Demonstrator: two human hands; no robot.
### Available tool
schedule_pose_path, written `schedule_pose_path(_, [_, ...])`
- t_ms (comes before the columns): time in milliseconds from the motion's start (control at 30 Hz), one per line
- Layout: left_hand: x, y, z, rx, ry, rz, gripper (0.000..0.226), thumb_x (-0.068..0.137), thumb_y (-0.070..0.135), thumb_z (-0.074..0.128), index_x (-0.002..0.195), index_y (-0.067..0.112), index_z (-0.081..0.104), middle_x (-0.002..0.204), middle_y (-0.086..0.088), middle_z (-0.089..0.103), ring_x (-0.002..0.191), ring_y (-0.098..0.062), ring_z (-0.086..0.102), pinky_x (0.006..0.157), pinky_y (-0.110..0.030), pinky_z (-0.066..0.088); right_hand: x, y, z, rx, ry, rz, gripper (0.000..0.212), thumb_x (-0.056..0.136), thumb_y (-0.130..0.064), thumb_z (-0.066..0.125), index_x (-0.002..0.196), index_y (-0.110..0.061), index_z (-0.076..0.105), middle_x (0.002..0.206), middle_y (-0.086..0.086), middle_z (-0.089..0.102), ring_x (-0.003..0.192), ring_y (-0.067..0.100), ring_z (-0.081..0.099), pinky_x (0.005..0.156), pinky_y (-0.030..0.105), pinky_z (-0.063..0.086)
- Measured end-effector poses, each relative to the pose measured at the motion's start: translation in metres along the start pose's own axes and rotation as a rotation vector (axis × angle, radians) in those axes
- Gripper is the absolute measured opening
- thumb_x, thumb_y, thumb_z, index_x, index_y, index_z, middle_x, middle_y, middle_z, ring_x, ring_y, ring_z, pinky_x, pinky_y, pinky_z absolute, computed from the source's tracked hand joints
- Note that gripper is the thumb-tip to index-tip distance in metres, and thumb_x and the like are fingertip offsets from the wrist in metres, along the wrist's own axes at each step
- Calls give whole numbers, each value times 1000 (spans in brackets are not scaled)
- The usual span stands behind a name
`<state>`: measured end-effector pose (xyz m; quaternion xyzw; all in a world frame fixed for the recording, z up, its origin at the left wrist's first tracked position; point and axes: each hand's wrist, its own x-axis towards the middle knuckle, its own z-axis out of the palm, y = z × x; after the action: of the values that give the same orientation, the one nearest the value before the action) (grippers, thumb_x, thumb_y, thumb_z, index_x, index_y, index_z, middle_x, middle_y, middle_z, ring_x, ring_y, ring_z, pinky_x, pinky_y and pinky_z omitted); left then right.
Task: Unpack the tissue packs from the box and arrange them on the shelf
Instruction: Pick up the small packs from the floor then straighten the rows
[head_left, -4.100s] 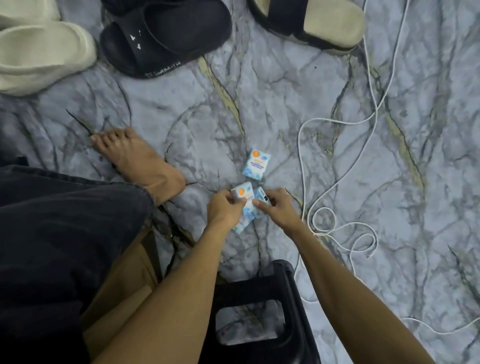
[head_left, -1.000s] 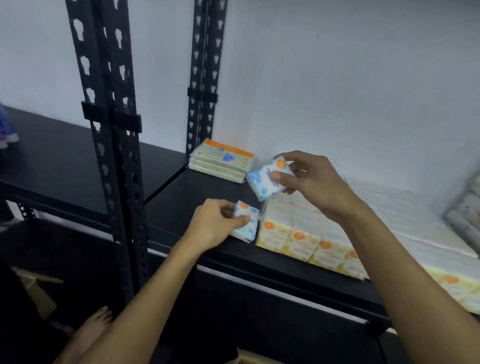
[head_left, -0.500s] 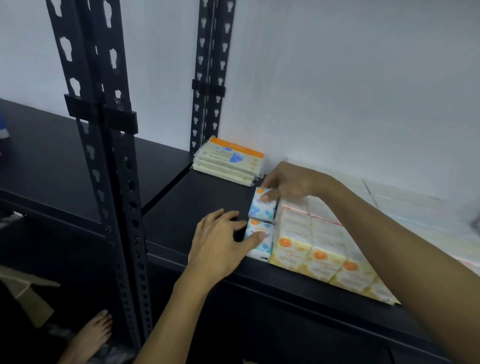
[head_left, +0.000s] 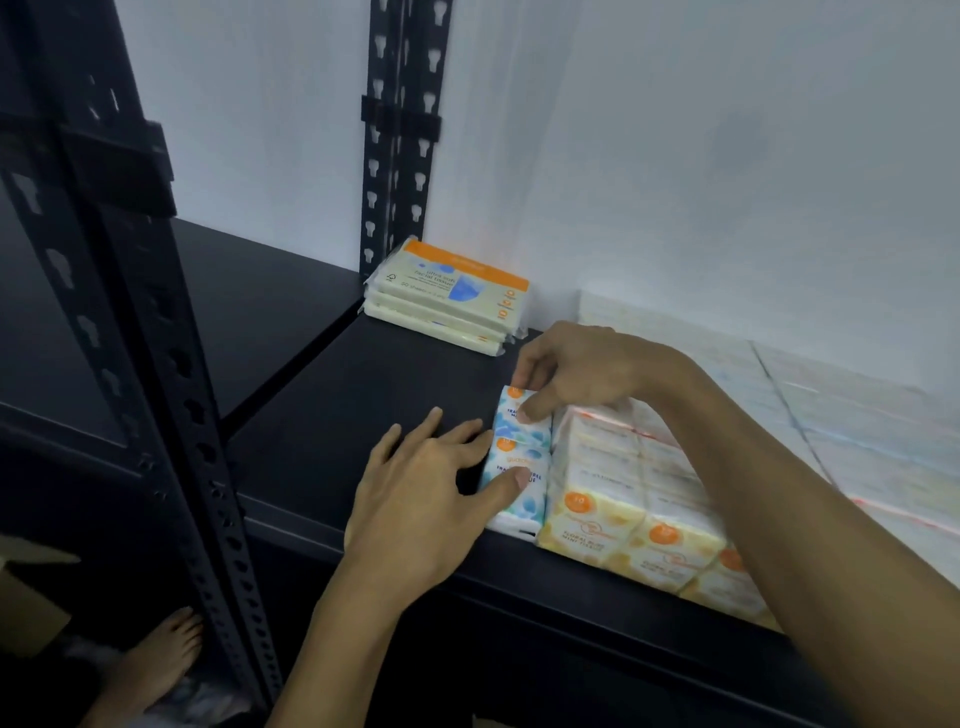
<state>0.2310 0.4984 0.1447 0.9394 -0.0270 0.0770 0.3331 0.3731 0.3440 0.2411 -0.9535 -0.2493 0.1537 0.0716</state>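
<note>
Two small blue-and-white tissue packs stand one behind the other on the black shelf (head_left: 363, 395), tight against the left side of a block of yellow-and-white tissue packs (head_left: 628, 499). My left hand (head_left: 431, 493) lies flat with straight fingers, its thumb pressing on the front pack (head_left: 514, 493). My right hand (head_left: 566, 371) reaches over from the right and pinches the top of the rear pack (head_left: 522, 421) between thumb and fingers.
A stack of flat facial tissue packs (head_left: 447, 293) lies at the back by the black upright post (head_left: 397, 135). Another upright (head_left: 104, 291) stands at the left front. A cardboard box corner (head_left: 26, 597) and a bare foot (head_left: 161, 660) show below.
Both small packs, held in the air a second ago, now stand on the shelf beside the yellow block. My left hand has flattened out; my right hand still holds the rear pack.
</note>
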Motion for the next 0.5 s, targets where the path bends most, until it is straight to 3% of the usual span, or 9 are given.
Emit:
schedule_pose_path(200, [-1, 1, -2, -6, -7, 0, 60, 92, 69, 47, 147, 45, 46, 157, 27, 36, 153, -1, 12, 123, -27, 0, -4, -3, 2, 0, 16, 0, 23, 78, -39, 80, 98, -32, 70, 96, -17, 70, 96, 7, 64, 90, 31, 44])
schedule_pose_path(333, [-4, 4, -5, -10, 1, -11, 62, 93, 69, 48, 149, 42, 46, 156, 26, 39, 153, -2, 13, 123, -28, 3, -5, -5, 2, 27, -22, 7, 23, 81, -34, 78, 102, -29, 69, 100, -13, 70, 98, 11, 65, 87, 31, 48])
schedule_pose_path(500, [-8, 8, -9, -31, -27, -11, 58, 95, 68, 48, 146, 42, 48, 156, 20, 42, 154, -7, 16, 123, -30, 4, -14, -11, -2, -6, 23, 11, 33, 84, -40, 75, 114, -32, 67, 117, -17, 63, 112, 9, 58, 100, 36, 44])
